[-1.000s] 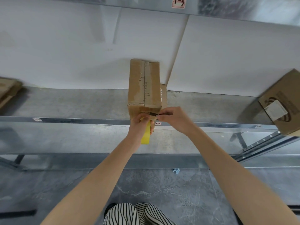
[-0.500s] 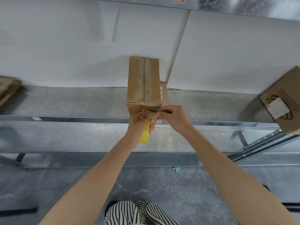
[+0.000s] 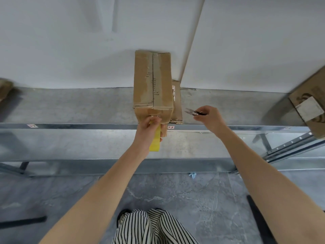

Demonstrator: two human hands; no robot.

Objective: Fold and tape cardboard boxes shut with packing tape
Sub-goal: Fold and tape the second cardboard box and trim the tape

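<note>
Fingers: your left hand (image 3: pixel 149 128) pinches the yellow tape roll (image 3: pixel 155 141) against the box (image 3: pixel 152 85); your right hand (image 3: pixel 208 117) grips scissors (image 3: pixel 193 112).
Change: scissors have swung out to 3 o'clock, clear of the box.
Meaning: tape looks cut; press the end down.
Box: on the shelf (image 3: pixel 70 106) at 12 o'clock.

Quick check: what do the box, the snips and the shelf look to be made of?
Box: brown corrugated cardboard, matte and scuffed, glossy clear tape along its seam. Snips in the right hand: bare metal blades, dark handle, probably plastic. Shelf: dull grey galvanised-looking steel with a mottled sheen.
</note>
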